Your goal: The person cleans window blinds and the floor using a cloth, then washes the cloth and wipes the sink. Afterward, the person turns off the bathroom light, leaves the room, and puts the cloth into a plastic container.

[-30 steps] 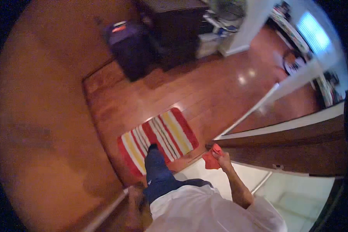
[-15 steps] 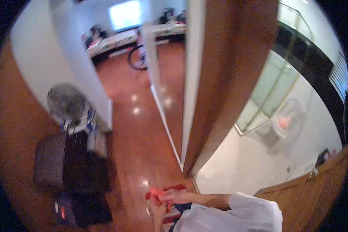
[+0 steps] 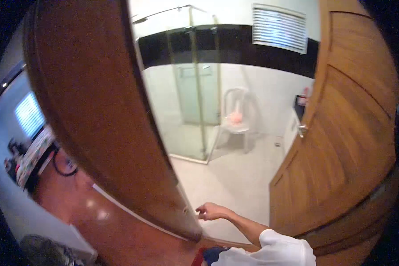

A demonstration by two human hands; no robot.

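Note:
My right hand [image 3: 213, 212] reaches forward from a white sleeve [image 3: 288, 246], beside the lower edge of the brown wooden door frame [image 3: 106, 124]. Its fingers are loosely bent and apart, with nothing visible in them. Whether the fingertips touch the frame I cannot tell. My left hand is out of view, and so is the red item that both hands were on earlier. Part of a red mat [image 3: 198, 258] shows by my dark shorts.
A brown door [image 3: 337, 146] with a metal handle [image 3: 302, 130] stands open on the right. Beyond are a glass shower enclosure [image 3: 204, 97] and a white chair [image 3: 241, 128] bearing a pinkish object [image 3: 235, 117]. At left, a bicycle wheel [image 3: 65, 164] and fan [image 3: 42, 250].
My view has turned right towards the tiled bathroom. My right hand has come away from the red item and stretched forward towards the door frame. The left hand has left the view.

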